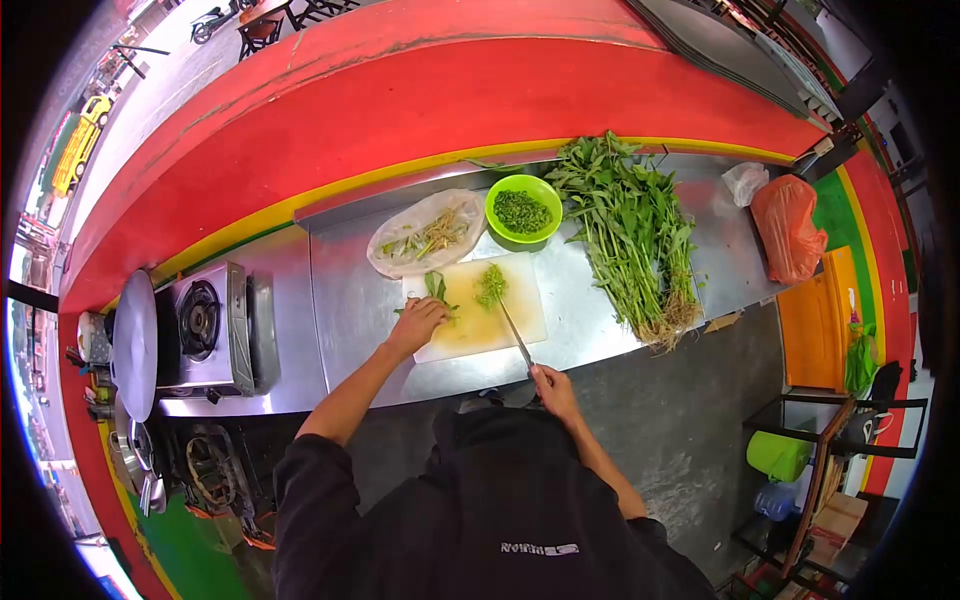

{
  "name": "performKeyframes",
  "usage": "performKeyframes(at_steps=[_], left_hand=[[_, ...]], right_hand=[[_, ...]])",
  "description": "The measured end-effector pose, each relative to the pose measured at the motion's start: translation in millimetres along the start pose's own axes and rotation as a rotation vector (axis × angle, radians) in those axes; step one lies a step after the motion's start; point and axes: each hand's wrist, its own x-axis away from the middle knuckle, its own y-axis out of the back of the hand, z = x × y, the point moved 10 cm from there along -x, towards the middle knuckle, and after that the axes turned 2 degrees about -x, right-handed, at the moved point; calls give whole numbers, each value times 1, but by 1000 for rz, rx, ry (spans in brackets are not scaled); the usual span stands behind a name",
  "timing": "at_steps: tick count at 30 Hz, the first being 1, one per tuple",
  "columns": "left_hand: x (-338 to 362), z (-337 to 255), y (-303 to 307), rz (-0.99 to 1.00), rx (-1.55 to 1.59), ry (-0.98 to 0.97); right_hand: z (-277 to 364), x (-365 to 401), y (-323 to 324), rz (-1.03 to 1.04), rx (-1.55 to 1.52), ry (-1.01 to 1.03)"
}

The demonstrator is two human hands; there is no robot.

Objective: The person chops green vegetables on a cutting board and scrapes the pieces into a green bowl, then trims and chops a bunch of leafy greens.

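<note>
On the left part of a white cutting board (515, 330) lies my left hand (418, 325), its fingers pressed together over some green leaves (436, 287). My right hand (552, 385) is wrapped round the handle of a knife (516, 336), near the board's front right corner. The blade's tip touches a small pile of chopped greens (491, 287). Behind the board stands a lime green bowl (552, 192) of chopped greens. Beside it a clear plastic bag (385, 240) holds stems and trimmings.
A large bunch of leafy greens (625, 220) with roots lies right of the board. Farther right are a red plastic bag (787, 230) and a small white bag (744, 183). A gas stove (205, 325) stands at the left. A red wall (400, 110) runs behind the metal counter (280, 320).
</note>
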Motion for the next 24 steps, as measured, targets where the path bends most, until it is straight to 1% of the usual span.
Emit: performKeyframes(at_steps=[1, 2, 5, 6, 7, 8, 9, 10, 12, 13, 14, 16, 17, 18, 20, 21, 23, 24], left_hand=[[-1, 7, 7, -28, 89, 91], [-3, 4, 12, -26, 87, 93], [-1, 17, 28, -142, 242, 242], [-1, 16, 35, -143, 240, 243], [-1, 21, 38, -106, 292, 306], [-1, 25, 39, -68, 344, 369], [-1, 32, 44, -91, 358, 414], [-4, 33, 47, -90, 357, 413], [0, 46, 52, -206, 701, 538], [-1, 49, 56, -252, 781, 559], [-2, 48, 59, -252, 778, 559], [1, 51, 61, -319, 1067, 644], [2, 51, 62, -337, 1128, 688], [1, 49, 65, -336, 1127, 687], [1, 49, 72, -434, 1218, 711], [4, 52, 70, -432, 1217, 710], [7, 56, 55, -309, 1231, 746], [6, 54, 57, -308, 1228, 744]], right_hand=[[1, 0, -1, 9, 4, -3], [2, 1, -2, 12, 2, -3], [-4, -1, -4, 3, 11, -16], [-3, -3, -6, 5, 18, 26], [-1, -4, -7, 6, 25, 68], [-5, -5, -7, 7, 23, 68], [-3, -4, -9, 22, 27, 67], [-1, -4, -10, 35, 31, 67], [1, -1, -11, 30, 43, 51], [1, 0, -11, 25, 57, 36], [4, 0, -11, 26, 55, 37], [-2, 1, -13, 49, -9, -34], [-2, 2, -14, 48, -11, -33], [-3, 1, -15, 50, -21, -38], [-5, 0, -16, 51, -33, -42], [-5, 0, -18, 59, -62, -60], [-5, 1, -21, 67, -93, -76], [-4, 2, -24, 90, -132, -110]])
